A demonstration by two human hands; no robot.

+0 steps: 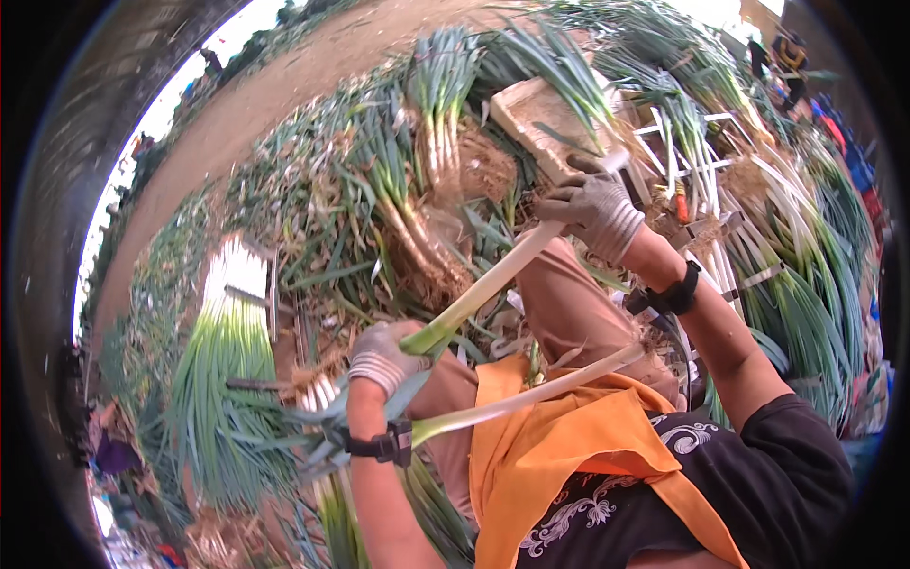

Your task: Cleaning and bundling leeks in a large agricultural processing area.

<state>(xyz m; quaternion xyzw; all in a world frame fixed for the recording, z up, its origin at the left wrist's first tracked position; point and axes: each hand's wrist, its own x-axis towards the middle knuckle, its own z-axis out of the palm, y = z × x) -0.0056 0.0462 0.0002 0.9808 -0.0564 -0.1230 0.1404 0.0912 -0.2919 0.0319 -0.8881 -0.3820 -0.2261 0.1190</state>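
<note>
A thick leek [490, 283] runs slantwise between my two gloved hands. My left hand [387, 352] is closed around its green end. Around the white shank near the root end is my right hand [590, 203], its fingers bent over the stalk. The root end just past that hand is blurred. Across my lap, over the orange apron [561, 455], lies a second leek [526, 402] with its roots by my right thigh. Its leaves pass beneath my left wrist, and I cannot tell whether my left hand holds them too.
Trimmed leeks [227, 341] lie stacked in a metal rack at the left. Untrimmed leeks with roots [405, 206] and a pale crate [533, 128] are ahead. More leeks [789, 284] fill the right side, near an orange-handled tool [681, 206]. Leaf scraps [306, 185] cover the ground.
</note>
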